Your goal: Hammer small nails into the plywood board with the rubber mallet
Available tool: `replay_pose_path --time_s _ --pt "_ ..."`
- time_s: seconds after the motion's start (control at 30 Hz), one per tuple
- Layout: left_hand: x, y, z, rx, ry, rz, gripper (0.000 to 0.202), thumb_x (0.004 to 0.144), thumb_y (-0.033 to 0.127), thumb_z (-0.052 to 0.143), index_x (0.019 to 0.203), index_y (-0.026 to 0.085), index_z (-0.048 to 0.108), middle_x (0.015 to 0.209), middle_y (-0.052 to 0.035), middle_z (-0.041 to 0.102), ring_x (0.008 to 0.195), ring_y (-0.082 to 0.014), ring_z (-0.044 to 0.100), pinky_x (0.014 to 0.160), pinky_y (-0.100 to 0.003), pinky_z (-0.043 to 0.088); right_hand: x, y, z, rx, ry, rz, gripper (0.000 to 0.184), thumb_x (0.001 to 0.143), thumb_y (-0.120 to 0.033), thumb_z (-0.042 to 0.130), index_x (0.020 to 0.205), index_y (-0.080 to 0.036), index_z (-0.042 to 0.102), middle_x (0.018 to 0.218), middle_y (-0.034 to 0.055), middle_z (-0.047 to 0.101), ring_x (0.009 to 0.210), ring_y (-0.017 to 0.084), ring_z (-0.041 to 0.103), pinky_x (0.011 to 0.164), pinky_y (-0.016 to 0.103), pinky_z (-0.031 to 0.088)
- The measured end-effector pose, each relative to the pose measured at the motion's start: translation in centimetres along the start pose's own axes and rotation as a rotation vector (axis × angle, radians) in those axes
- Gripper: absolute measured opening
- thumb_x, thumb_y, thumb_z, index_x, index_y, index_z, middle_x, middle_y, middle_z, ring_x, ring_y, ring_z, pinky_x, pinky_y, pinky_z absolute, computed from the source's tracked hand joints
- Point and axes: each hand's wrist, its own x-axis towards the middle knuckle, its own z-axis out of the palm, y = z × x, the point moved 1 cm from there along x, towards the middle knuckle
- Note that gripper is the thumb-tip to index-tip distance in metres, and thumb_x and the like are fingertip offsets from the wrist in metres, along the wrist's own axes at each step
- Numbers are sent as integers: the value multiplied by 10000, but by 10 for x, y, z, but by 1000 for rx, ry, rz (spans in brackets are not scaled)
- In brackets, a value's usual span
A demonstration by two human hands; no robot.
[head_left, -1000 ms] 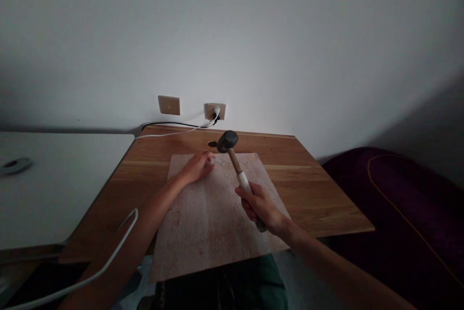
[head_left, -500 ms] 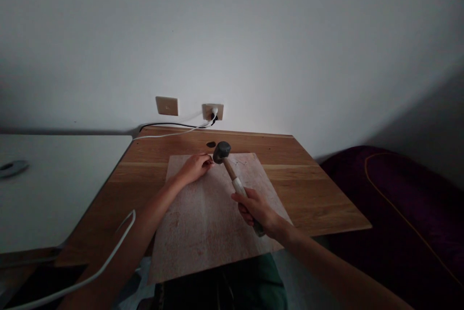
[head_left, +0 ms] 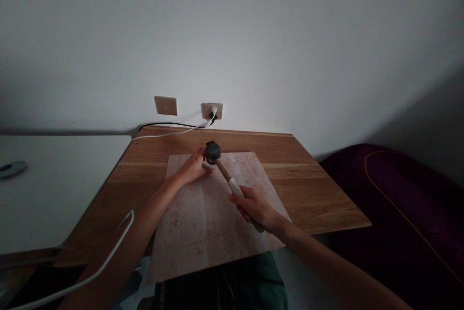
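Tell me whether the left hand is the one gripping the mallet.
No, the right hand grips the mallet by its handle.

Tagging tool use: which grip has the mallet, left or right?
The right grip, closed round the mallet; the left grip is over the board, near the mallet's dark head.

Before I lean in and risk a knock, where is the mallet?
In the head view, the mallet is near the middle, in the right hand, its dark head just right of the left hand, near the far edge of the pale board.
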Motion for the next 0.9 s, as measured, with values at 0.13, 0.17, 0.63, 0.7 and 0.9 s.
replay_pose_path --time_s 0.13,0.17,0.63,0.7,0.9 --pt "0 1 -1 3 -1 -1 643 719 380 848 1267 195 566 1130 -78 611 954 -230 641 850 -349 530 -5 5 -5 8 13 3 419 804 -571 670 773 -239 417 518 -111 411 375 46 341 344 183 272" --pt "0 2 -1 5 -9 1 654 728 395 842 1283 193 559 1121 -76 612 934 -224 643 839 -348 532 -9 6 -9 30 18 -3 428 797 -578 676 773 -240 413 518 -115 405 373 43 332 343 183 272" --pt "-5 42 -5 271 -35 274 297 930 285 624 1220 221 609 1118 -72 620 1031 -229 648 938 -383 541 -83 64 -41 211 163 179 531 702 -676 708 883 -224 498 568 -117 448 373 28 359 345 171 270" --pt "-8 63 3 330 -103 402 271 939 245 609 1208 218 623 1121 -72 644 1052 -229 639 960 -388 530 -81 68 -42 218 135 166 547 706 -677 705 947 -224 517 568 -118 466 360 34 366 338 177 260" --pt "-22 128 35 500 -316 821 168 991 113 501 985 189 650 922 -36 690 892 -189 640 810 -322 509 -74 73 -39 245 126 135 560 686 -698 710 882 -224 486 522 -119 463 328 44 360 316 195 270"
